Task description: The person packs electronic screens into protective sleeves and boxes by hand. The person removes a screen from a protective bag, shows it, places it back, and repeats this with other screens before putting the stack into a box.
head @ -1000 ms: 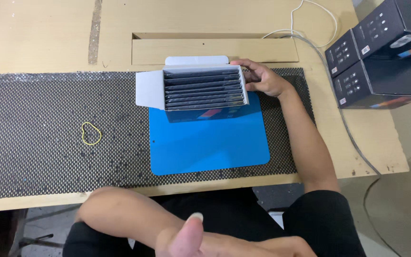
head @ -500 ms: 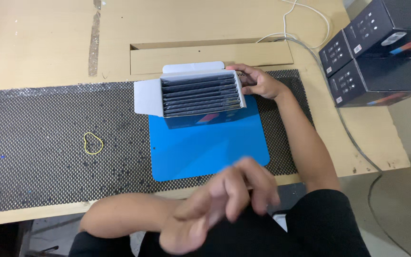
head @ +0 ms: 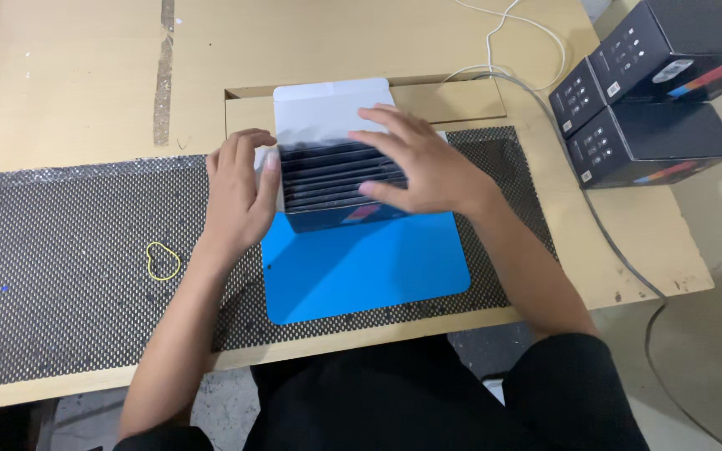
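Box: an open dark carton [head: 340, 188] with a white lid flap standing up behind it, filled with a row of thin dark packs on edge; it sits at the far edge of the blue mat [head: 361, 271].
Left hand [head: 240, 196]: pressed flat against the carton's left side, fingers extended, thumb toward the packs; it braces, grips nothing.
Right hand [head: 415, 167]: spread open over the top of the packs, fingertips resting on their upper edges, nothing clenched.
Step in hand, as I judge it: steadying the carton and evening the packs.
Doing it well: keep the left palm firm so the carton does not slide on the smooth mat; press down evenly with flat fingers, not with one fingertip, so no pack tilts or bends.
Mat: lies on a black mesh liner [head: 60, 267] across the wooden worktop [head: 68, 75].
Nearby: a yellow rubber band [head: 163, 261] on the liner, well left; two stacked dark boxes [head: 645, 92] at far right, beside a white cable [head: 528, 33].
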